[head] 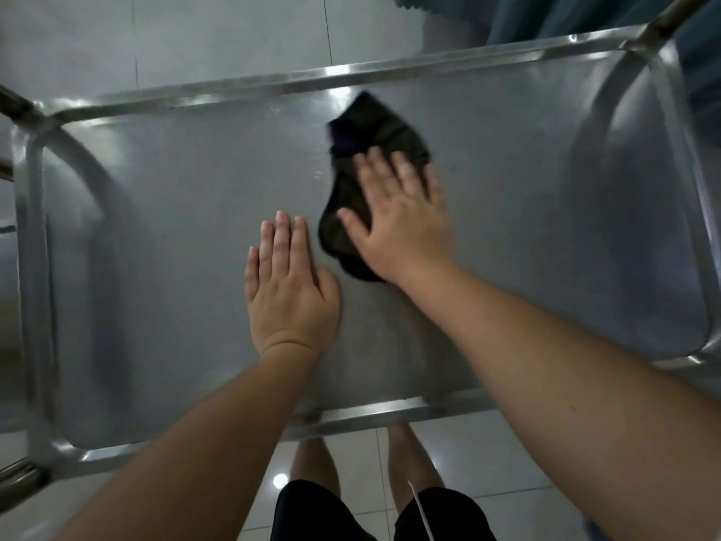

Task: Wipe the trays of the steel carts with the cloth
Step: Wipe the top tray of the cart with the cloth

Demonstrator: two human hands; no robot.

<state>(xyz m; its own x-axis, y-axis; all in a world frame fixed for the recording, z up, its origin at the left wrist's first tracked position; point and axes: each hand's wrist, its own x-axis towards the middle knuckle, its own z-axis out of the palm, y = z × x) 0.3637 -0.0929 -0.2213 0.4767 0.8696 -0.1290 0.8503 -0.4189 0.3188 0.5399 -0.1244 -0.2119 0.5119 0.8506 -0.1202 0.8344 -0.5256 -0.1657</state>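
The steel cart's top tray (164, 236) fills most of the view, with a raised shiny rim all round. A dark crumpled cloth (376, 130) lies near the tray's middle, toward the far rim. My right hand (398, 220) presses flat on the cloth with fingers spread and straight; part of the cloth is hidden under the palm. My left hand (290, 287) rests flat on the bare tray just left of the cloth, fingers together and straight, holding nothing.
Cart posts rise at the far left corner (19, 107) and far right corner (659, 25). A blue-green curtain (585, 13) hangs beyond the far right. Pale floor tiles (343, 454) and my legs show below the near rim.
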